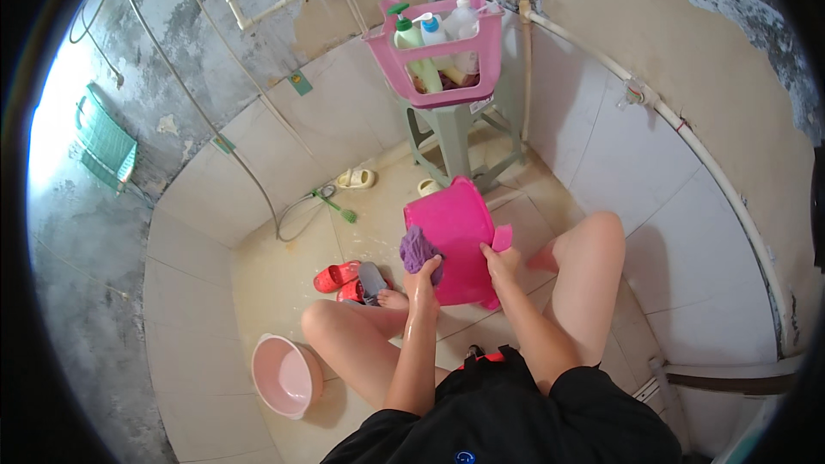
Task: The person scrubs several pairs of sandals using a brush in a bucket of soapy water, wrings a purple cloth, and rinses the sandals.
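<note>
Between my knees a bright pink plastic tub (454,222) is tipped on its side, its outer wall towards me. My left hand (423,280) grips a bunched purple cloth (417,250) against the tub's left part. At the tub's right edge, my right hand (504,264) holds on beside a lighter pink tab or handle (502,238). How its fingers wrap around is partly hidden. The inside of the tub cannot be seen.
A green stool (453,138) bears a pink basket (387,55) of pump bottles. On the wet tiled floor lie a green brush (347,214), a shower hose (277,219), cream clogs (356,179), red clogs (332,278) and a grey slipper (372,280). A pale pink basin (309,367) stands left.
</note>
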Demonstrator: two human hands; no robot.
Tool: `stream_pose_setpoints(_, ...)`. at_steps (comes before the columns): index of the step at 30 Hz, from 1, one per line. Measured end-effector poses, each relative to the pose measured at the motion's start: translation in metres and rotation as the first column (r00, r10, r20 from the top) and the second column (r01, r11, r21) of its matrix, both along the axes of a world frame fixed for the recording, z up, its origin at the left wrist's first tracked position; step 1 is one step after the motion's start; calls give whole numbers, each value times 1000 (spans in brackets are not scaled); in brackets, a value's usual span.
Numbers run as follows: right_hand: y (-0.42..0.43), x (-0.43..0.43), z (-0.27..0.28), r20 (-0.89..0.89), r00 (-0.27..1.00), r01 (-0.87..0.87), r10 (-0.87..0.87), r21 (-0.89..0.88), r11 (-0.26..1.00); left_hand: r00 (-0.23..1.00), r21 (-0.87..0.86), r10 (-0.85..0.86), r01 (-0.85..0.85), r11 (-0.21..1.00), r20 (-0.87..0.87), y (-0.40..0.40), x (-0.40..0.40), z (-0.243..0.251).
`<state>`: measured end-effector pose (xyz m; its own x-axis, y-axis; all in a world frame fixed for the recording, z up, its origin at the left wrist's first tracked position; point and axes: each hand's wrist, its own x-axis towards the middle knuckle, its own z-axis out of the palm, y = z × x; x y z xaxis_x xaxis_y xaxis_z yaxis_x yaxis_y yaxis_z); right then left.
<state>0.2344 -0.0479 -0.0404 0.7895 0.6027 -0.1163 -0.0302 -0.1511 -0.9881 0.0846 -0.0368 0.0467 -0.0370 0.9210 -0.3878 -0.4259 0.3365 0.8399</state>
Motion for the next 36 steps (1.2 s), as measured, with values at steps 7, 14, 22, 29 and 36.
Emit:
stream_pose_setpoints(7, -13, 8, 39, 726, 662, -145, 187, -121, 982, 1000, -94, 24, -25, 995, -6, 5, 23, -22)
stream_pose_setpoints(14, -36, -5, -11, 924, 235, -285, 301, -230, 930, 997, -280, 60, -72, 957, -51, 3, 32, -60)
stream_pose_setpoints(22, -78, 22, -61, 780, 306, -155, 546, -525, 837, 978, -343, 33, -103, 934, -205, -7, 44, -84)
stream_pose_setpoints(29, -62, 77, 17, 468, 852, 69, 236, -546, 835, 935, -326, -349, 311, 893, -63, -7, 83, -106)
stream_pose_setpoints(36, -8, 191, 230, 731, 391, 254, -560, 498, 829, 802, -188, -574, 545, 817, -165, 14, 145, -77)
